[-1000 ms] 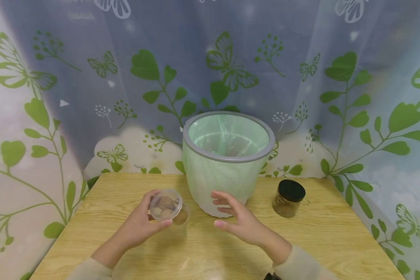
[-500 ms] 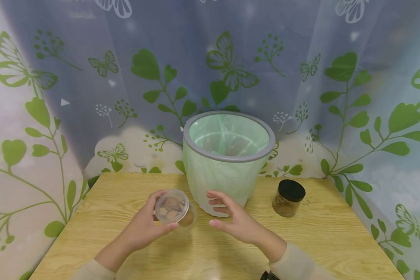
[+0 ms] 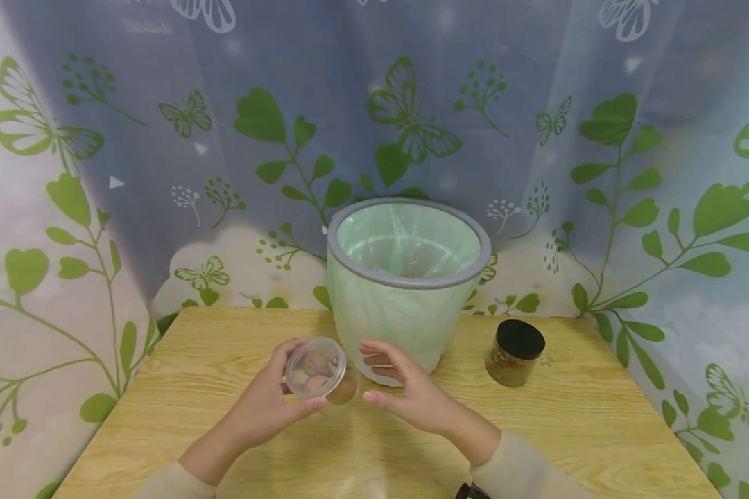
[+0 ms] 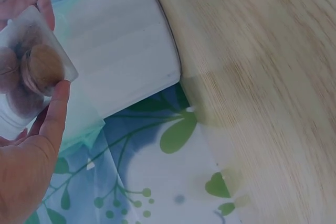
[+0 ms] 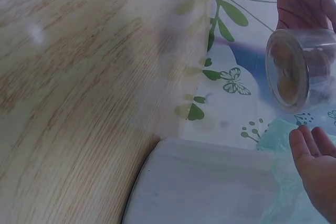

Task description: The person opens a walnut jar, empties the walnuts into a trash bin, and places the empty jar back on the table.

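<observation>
My left hand grips a clear plastic jar by its side, thumb at the front and fingers behind. The jar leans to the right above the table, its translucent round top facing me. Inside are several round brown things that look like walnuts. Close to the jar's right side is my right hand, its fingers relaxed and slightly bent, palm toward the jar. In the right wrist view a gap shows between its fingertips and the jar's base. Nothing lies in the right hand.
Behind the hands stands a bin with a grey rim and a pale green liner. A jar with a black lid stands on the wooden table at the right. A leaf-patterned curtain hangs around the table's back and sides.
My left hand has moved right with the jar, step by step. My right hand has shifted slightly left, so the two hands are closer together. The bin and black-lidded jar stay put.
</observation>
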Action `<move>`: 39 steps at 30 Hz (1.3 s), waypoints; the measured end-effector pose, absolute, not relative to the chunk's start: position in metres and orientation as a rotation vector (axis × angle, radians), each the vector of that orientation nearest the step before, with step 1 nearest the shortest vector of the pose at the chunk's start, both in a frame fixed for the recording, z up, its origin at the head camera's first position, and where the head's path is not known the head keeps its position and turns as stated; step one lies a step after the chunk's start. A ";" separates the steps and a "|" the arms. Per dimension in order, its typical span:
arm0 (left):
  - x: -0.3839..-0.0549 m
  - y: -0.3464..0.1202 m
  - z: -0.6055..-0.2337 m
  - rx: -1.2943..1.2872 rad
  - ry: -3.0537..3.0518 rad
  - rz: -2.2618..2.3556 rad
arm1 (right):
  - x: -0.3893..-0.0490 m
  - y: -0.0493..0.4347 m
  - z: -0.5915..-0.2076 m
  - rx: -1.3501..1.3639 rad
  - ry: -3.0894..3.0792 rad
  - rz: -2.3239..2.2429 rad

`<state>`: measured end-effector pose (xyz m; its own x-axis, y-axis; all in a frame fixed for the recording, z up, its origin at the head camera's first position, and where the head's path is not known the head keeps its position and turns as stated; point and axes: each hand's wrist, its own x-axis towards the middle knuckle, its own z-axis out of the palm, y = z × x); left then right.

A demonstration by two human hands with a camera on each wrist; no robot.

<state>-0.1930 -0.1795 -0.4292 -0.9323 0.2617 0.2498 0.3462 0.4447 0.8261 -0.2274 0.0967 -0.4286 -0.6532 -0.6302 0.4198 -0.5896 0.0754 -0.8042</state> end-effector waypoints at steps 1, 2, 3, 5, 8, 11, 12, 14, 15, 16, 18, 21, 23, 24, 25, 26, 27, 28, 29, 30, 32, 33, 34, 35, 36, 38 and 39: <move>-0.193 -0.178 -0.429 -0.552 -2.595 -1.520 | -0.227 0.096 -0.429 -1.289 2.278 -1.671; -0.192 -0.177 -0.429 -0.558 -2.593 -1.529 | -0.227 0.095 -0.429 -1.289 2.278 -1.673; -0.192 -0.177 -0.430 -0.566 -2.592 -1.534 | -0.227 0.094 -0.429 -1.286 2.277 -1.675; -0.192 -0.175 -0.430 -0.576 -2.591 -1.544 | -0.227 0.093 -0.429 -1.272 2.272 -1.679; -0.191 -0.173 -0.432 -0.582 -2.587 -1.566 | -0.226 0.092 -0.430 -1.265 2.260 -1.683; -0.192 -0.171 -0.433 -0.579 -2.584 -1.579 | -0.225 0.091 -0.430 -1.268 2.262 -1.677; -0.192 -0.170 -0.433 -0.576 -2.583 -1.583 | -0.225 0.090 -0.430 -1.271 2.265 -1.676; -0.192 -0.169 -0.433 -0.567 -2.582 -1.588 | -0.224 0.090 -0.429 -1.267 2.274 -1.674; -0.192 -0.168 -0.433 -0.563 -2.582 -1.590 | -0.224 0.089 -0.429 -1.265 2.276 -1.675; -0.192 -0.168 -0.433 -0.557 -2.583 -1.589 | -0.223 0.089 -0.429 -1.263 2.278 -1.678; -0.191 -0.168 -0.434 -0.550 -2.583 -1.586 | -0.222 0.088 -0.429 -1.243 2.285 -1.680; -0.190 -0.168 -0.434 -0.541 -2.584 -1.583 | -0.221 0.087 -0.428 -1.234 2.302 -1.671; -0.190 -0.168 -0.434 -0.533 -2.585 -1.584 | -0.220 0.087 -0.429 -1.241 2.313 -1.664; -0.189 -0.168 -0.433 -0.529 -2.586 -1.584 | -0.220 0.087 -0.429 -1.250 2.320 -1.662; -0.189 -0.167 -0.433 -0.523 -2.587 -1.583 | -0.219 0.087 -0.430 -1.257 2.325 -1.661; -0.189 -0.167 -0.432 -0.518 -2.588 -1.584 | -0.219 0.086 -0.430 -1.263 2.329 -1.663; -0.188 -0.167 -0.432 -0.515 -2.586 -1.588 | -0.220 0.086 -0.431 -1.266 2.329 -1.667; -0.188 -0.167 -0.431 -0.510 -2.586 -1.590 | -0.220 0.086 -0.431 -1.263 2.334 -1.669; -0.188 -0.166 -0.431 -0.509 -2.584 -1.593 | -0.220 0.086 -0.432 -1.260 2.338 -1.672; -0.187 -0.166 -0.431 -0.510 -2.581 -1.597 | -0.220 0.085 -0.433 -1.252 2.342 -1.674; -0.186 -0.165 -0.430 -0.518 -2.572 -1.607 | -0.221 0.085 -0.434 -1.239 2.353 -1.679; -0.186 -0.165 -0.430 -0.522 -2.567 -1.610 | -0.221 0.085 -0.435 -1.234 2.362 -1.680; -0.185 -0.165 -0.430 -0.527 -2.562 -1.616 | -0.221 0.084 -0.436 -1.229 2.372 -1.679; -0.185 -0.164 -0.431 -0.532 -2.557 -1.622 | -0.221 0.084 -0.436 -1.225 2.381 -1.678; -0.185 -0.164 -0.431 -0.536 -2.553 -1.627 | -0.221 0.084 -0.437 -1.219 2.392 -1.676; -0.185 -0.164 -0.432 -0.539 -2.546 -1.645 | -0.220 0.084 -0.437 -1.211 2.408 -1.677; -0.185 -0.163 -0.432 -0.539 -2.544 -1.655 | -0.220 0.084 -0.438 -1.205 2.412 -1.679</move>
<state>-0.1845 -0.1633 -0.4320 -0.9372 0.2566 0.2363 0.3201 0.3630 0.8751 -0.2199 0.0840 -0.4376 -0.7118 -0.5575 0.4272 -0.5943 0.1539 -0.7894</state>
